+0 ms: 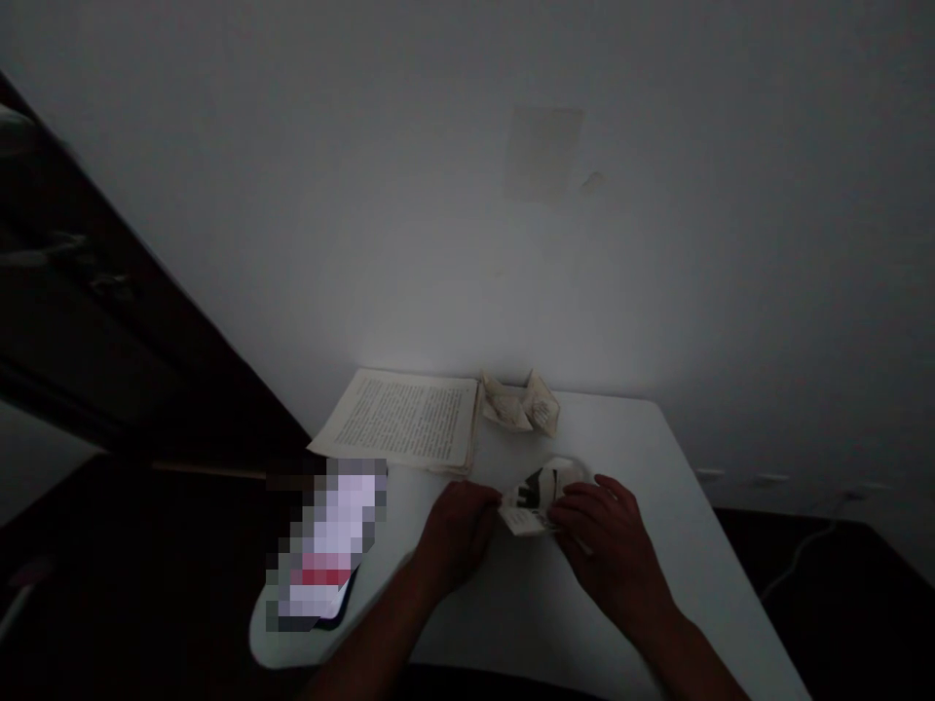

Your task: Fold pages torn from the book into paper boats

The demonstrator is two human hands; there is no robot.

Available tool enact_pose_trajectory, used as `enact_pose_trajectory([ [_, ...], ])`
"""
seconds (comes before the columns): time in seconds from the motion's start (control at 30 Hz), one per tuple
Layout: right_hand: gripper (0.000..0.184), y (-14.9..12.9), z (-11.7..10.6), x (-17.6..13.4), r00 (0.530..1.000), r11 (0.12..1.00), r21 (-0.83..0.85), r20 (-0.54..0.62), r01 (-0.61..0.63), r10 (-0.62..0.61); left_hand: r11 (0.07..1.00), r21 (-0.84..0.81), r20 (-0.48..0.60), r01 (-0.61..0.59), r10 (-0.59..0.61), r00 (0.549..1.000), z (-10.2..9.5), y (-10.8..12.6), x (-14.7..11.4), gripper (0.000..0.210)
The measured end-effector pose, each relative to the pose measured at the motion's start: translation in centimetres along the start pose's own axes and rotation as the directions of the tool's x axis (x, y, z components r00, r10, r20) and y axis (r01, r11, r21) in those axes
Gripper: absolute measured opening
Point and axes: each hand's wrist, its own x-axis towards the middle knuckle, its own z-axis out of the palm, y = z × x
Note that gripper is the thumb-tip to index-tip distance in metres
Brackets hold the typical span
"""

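Observation:
A folded sheet of printed paper (537,492), with a dark picture on it, lies between my two hands over the white table. My left hand (460,526) is closed, pinching the paper's left corner. Over its right side curl the fingers of my right hand (603,526), closed on the paper and hiding that edge. Farther back, near the wall, stands a folded paper boat-like shape (521,404) made of printed pages. Left of it rests a stack of printed pages (409,419).
A phone (332,535) with a lit, blurred screen lies at the left edge of the white table (628,428). Behind rises a plain wall (409,243). A dark door (94,292) stands at left, and a cable (800,555) hangs at right beyond the table.

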Motion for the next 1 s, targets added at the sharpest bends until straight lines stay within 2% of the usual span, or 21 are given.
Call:
enact_pose_trajectory([
  [0.2, 0.015, -1.5, 0.1, -0.9, 0.998, 0.996, 0.07, -0.004, 0.061, -0.061, 0.988, -0.057, -0.005, 0.145, -0.145, 0.989, -0.5, 0.6, 0.4, 0.013],
  [0.43, 0.024, -1.3, 0.4, -2.1, 0.993, 0.996, 0.081, 0.113, 0.03, -0.04, 0.969, -0.093, 0.01, 0.229, -0.229, 0.973, -0.4, 0.4, 0.7, 0.004],
  [0.5, 0.03, -1.2, 0.6, -2.2, 0.987, 0.998, 0.064, 0.161, 0.018, -0.028, 0.969, -0.119, 0.004, 0.218, -0.219, 0.976, -0.2, 0.2, 0.6, 0.006],
  [0.63, 0.044, -1.5, 1.3, -2.2, 0.953, 0.999, 0.025, 0.302, 0.028, -0.035, 0.989, -0.105, 0.0, 0.104, -0.104, 0.995, 0.2, -0.2, 0.5, 0.014],
  [0.73, 0.041, -1.7, 1.8, -2.2, 0.926, 0.999, 0.02, 0.377, 0.028, -0.033, 0.996, -0.049, 0.016, 0.072, -0.071, 0.997, 0.3, -0.3, 0.5, 0.02],
  [0.87, 0.033, -1.6, 2.0, -2.2, 0.921, 0.999, 0.031, 0.389, 0.012, -0.023, 0.998, 0.006, 0.032, 0.068, -0.068, 0.997, 0.0, -0.3, 0.4, 0.017],
  [1.0, 0.025, -1.4, 1.8, -2.0, 0.929, 0.999, 0.036, 0.37, -0.002, -0.011, 0.987, 0.043, 0.06, 0.152, -0.154, 0.986, -0.7, -0.3, 0.5, 0.01],
])
